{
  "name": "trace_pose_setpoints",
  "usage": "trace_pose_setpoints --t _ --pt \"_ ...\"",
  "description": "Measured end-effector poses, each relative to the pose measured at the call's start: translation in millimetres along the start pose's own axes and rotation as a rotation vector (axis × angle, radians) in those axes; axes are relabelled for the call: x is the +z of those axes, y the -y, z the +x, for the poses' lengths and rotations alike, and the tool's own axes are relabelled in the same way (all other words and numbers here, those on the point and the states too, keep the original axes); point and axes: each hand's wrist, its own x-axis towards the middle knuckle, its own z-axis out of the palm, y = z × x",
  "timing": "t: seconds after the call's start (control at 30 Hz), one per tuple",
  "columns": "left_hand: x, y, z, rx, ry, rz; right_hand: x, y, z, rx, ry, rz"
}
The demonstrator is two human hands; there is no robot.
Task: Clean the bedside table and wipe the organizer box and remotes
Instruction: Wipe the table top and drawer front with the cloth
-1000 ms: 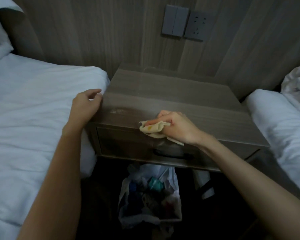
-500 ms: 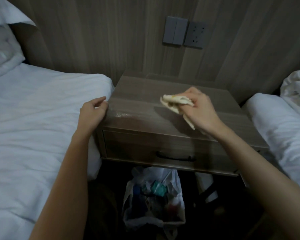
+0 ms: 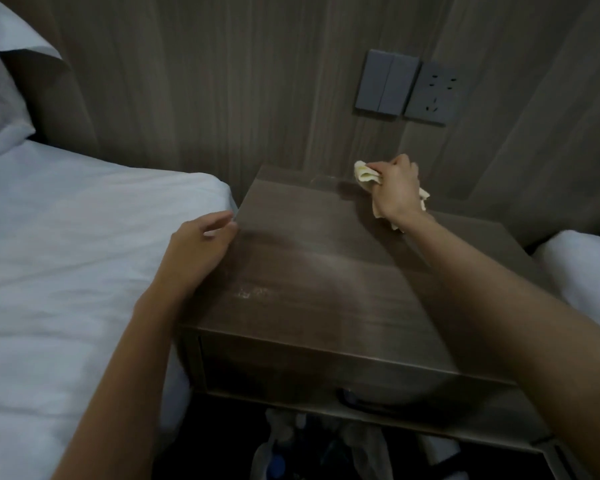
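Right hand: the right hand [image 3: 394, 190] grips a bunched pale yellow cloth [image 3: 366, 173], fingers curled round it, and presses it down at the back edge of the table top, close to the wall.
Left hand: the left hand [image 3: 196, 247] rests on the table's left edge beside the bed [image 3: 66, 237], fingers loosely bent and holding nothing.
Bedside table: the bedside table [image 3: 326, 271] stands between two beds, its top bare of objects and its drawer shut.
Change: a second ago the cloth was at the front lip; it has since swept across the middle to the rear.
Meaning: this looks like one front-to-back wiping pass nearly run out.
Left to do: a whitish mark [image 3: 250, 292] sits near the front left; in this dim light it may be residue or only glare.
Organizer box and remotes: not in view.
Surroundings: a switch plate [image 3: 387, 84] and socket [image 3: 437, 93] sit on the wall above.
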Motion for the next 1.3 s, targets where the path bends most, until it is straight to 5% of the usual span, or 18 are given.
trace_pose_setpoints --t 0.37,0.63,1.03,1.2,1.3 --pt "8.1 12.1 31.2 -0.043 -0.012 -0.076 64.2 -16.9 56.6 -0.024 0.034 -0.043" --pt "13.1 9.3 38.1 -0.058 -0.018 -0.069 63.9 -12.2 65.1 -0.095 0.205 -0.038" --pt "8.0 14.1 39.6 -0.094 0.036 -0.182 100.5 65.8 88.2 -0.270 0.335 -0.041" --pt "5.0 17.6 43.9 -0.121 0.072 -0.255 78.8 72.6 104.5 -0.297 0.134 0.113" --pt "4.8 19.6 44.1 -0.128 0.079 -0.295 92.5 92.8 100.8 -0.380 0.156 0.065"
